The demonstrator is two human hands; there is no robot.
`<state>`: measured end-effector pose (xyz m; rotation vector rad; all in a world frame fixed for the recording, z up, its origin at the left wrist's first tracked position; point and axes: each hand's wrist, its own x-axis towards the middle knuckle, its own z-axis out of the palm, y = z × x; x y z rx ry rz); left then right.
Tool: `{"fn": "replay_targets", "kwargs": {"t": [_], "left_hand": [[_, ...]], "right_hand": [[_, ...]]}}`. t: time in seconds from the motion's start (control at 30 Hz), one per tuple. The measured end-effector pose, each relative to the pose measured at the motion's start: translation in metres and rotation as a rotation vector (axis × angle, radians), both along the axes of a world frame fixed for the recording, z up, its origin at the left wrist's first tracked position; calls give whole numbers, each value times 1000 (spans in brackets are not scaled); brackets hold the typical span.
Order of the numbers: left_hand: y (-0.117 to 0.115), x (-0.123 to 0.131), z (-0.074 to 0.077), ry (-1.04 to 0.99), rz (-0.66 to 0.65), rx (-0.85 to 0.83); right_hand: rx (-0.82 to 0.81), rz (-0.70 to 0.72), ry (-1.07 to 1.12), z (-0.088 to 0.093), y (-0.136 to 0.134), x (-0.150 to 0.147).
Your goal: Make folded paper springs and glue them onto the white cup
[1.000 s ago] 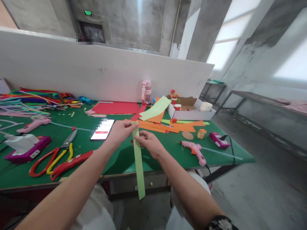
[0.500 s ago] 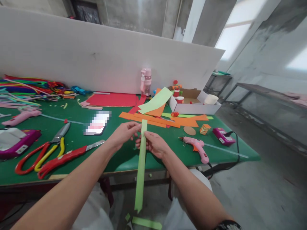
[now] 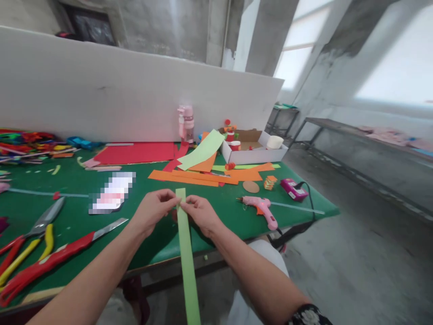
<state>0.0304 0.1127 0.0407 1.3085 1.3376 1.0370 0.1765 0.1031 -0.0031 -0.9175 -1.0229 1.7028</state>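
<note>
A long light-green paper strip (image 3: 186, 262) hangs from my fingers over the table's front edge, its lower end running out of view. My left hand (image 3: 155, 211) pinches its left edge near the top. From the right, my right hand (image 3: 200, 213) pinches the strip at about the same height, thumb in front. The short top end of the strip stands up above the fingertips. Fingers behind the paper are partly hidden. Beyond the hands lie orange paper strips (image 3: 184, 178) and a wider pale-green paper piece (image 3: 200, 150).
At right are a pink glue gun (image 3: 260, 208), a cardboard disc (image 3: 251, 187) and a white box (image 3: 255, 156). Scissors (image 3: 47, 219), a red-handled knife (image 3: 64, 255) and a phone (image 3: 112, 194) lie left. A pink bottle (image 3: 186, 124) stands against the white board (image 3: 135, 95).
The view has turned to the right, so the table's things sit further left. My right hand has moved its pinch up beside my left hand's on the strip.
</note>
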Motion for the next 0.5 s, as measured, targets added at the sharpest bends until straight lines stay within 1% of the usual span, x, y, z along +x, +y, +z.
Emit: {"fn": "replay_targets", "kwargs": {"t": [0.1, 0.17, 0.2, 0.3, 0.33, 0.37, 0.4, 0.43, 0.5], "left_hand": [[4, -3, 3, -84, 61, -16], [6, -4, 6, -134, 54, -48], [7, -4, 7, -137, 16, -71], [7, 4, 7, -50, -172, -116], [8, 6, 7, -21, -196, -102], [9, 7, 8, -10, -173, -74], [12, 6, 10, -18, -102, -34], [16, 1, 13, -38, 7, 18], [25, -17, 25, -76, 263, 147]], "right_hand": [[-34, 55, 16, -2, -1, 3], [-53, 84, 30, -2, -3, 4], [-59, 87, 31, -3, -3, 5], [-56, 60, 44, -3, -3, 6], [-54, 58, 50, -3, -2, 7], [-54, 66, 54, -3, -2, 8], [-57, 80, 56, -2, -2, 10], [-63, 94, 54, 0, -2, 12], [-72, 92, 45, 4, -3, 18]]}}
